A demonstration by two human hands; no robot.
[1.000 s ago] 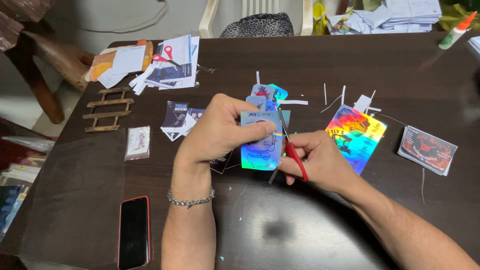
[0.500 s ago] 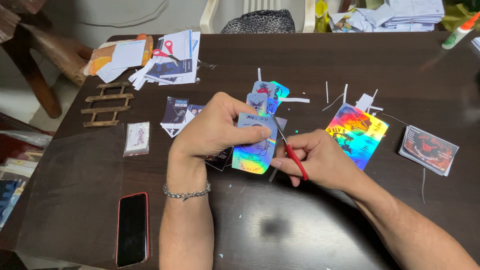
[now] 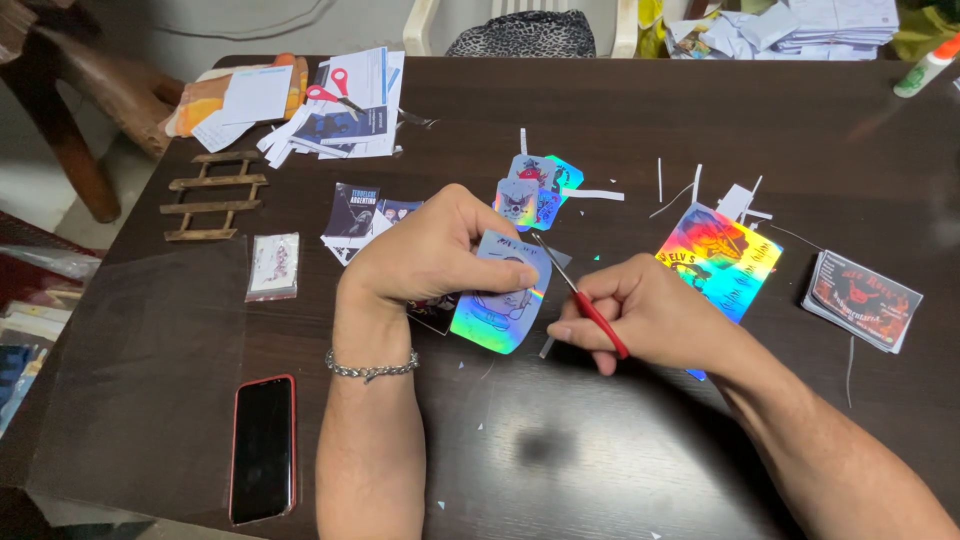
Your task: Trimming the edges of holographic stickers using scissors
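Shimmering rainbow over pale blue on the holographic card (image 3: 497, 305). Showing red along the handles of the small scissors (image 3: 598, 322). Glowing in yellow, red, green and blue bands across the larger holographic sheet (image 3: 722, 258). Gleaming silver at the bracelet (image 3: 371, 366). Edging the black phone (image 3: 263, 449) in red. Lying dark brown throughout the surface (image 3: 600, 470).

The card (image 3: 500, 300) is glossy, rainbow-shiny paper. Beside it, the scissors (image 3: 585, 300) have thin metal blades and red plastic handles. Under it, the table (image 3: 620, 450) is dark, smooth, slightly shiny wood.
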